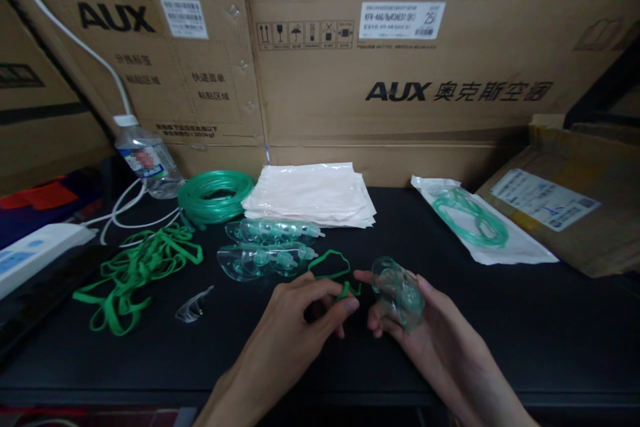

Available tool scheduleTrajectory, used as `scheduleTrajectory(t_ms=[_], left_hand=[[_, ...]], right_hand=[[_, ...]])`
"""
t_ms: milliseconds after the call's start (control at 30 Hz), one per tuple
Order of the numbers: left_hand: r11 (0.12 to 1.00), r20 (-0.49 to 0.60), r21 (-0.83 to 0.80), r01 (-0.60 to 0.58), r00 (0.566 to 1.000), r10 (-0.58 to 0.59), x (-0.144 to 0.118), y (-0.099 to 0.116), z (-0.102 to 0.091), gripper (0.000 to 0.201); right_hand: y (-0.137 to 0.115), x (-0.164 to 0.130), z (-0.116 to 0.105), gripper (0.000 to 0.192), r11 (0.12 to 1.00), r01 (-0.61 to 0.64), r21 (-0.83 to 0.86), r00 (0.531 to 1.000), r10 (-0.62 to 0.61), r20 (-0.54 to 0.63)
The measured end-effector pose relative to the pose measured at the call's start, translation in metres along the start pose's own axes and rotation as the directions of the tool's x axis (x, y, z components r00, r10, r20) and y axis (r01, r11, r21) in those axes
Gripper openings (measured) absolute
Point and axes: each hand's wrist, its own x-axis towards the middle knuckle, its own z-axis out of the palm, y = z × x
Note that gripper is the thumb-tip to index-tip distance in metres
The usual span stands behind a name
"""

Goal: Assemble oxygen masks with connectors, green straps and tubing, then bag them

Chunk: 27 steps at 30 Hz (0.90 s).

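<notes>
My left hand point(306, 320) pinches a thin green elastic strap point(333, 265), which loops up behind its fingers. In my right hand point(430, 330) rests a clear green-tinted oxygen mask point(400, 293), the fingers curled around its underside. A small gap separates the hands, with the strap's end near the mask. Just beyond my left hand lie several stacked clear green masks point(267, 260). A tangle of green straps point(145, 267) spreads on the left, and a few small clear strips point(194, 305) lie in front of it.
The black tabletop point(525, 327) holds a coil of green tubing point(216, 197), a stack of white pouches point(310, 193) and a pouch with green tubing point(473, 220). A bottle point(147, 157) and a power strip point(43, 250) are at left. Large cartons point(320, 107) stand behind; another carton point(555, 193) is at right.
</notes>
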Motion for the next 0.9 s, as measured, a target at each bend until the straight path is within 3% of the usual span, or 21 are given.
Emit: scheduleTrajectory(t_ms=[167,300,667,833,900], left_hand=[[1.0,0.059,0.027,-0.014,0.998,0.013,-0.001,0.0,0.001,0.027],[0.999,0.055,0.046,-0.014,0.998,0.011,-0.002,0.004,0.001,0.018],[0.999,0.092,-0.014,-0.029,0.995,0.031,-0.002,0.0,0.001,0.019],[0.998,0.057,-0.04,-0.041,0.997,0.044,-0.003,-0.006,0.003,0.041],[0.997,0.07,-0.049,-0.062,0.995,0.065,-0.004,-0.007,0.003,0.04]], right_hand=[[0.002,-0.002,-0.003,0.033,1.0,0.004,0.007,1.0,-0.004,0.008],[0.005,-0.003,-0.006,0.034,1.0,0.002,0.019,1.0,-0.002,0.022],[0.006,-0.004,-0.007,0.032,0.998,-0.034,0.059,0.997,0.03,0.077],[0.005,-0.006,-0.007,0.034,0.998,-0.046,0.05,0.995,0.041,0.095],[0.004,-0.007,-0.007,0.033,0.997,-0.05,0.051,0.993,0.045,0.107]])
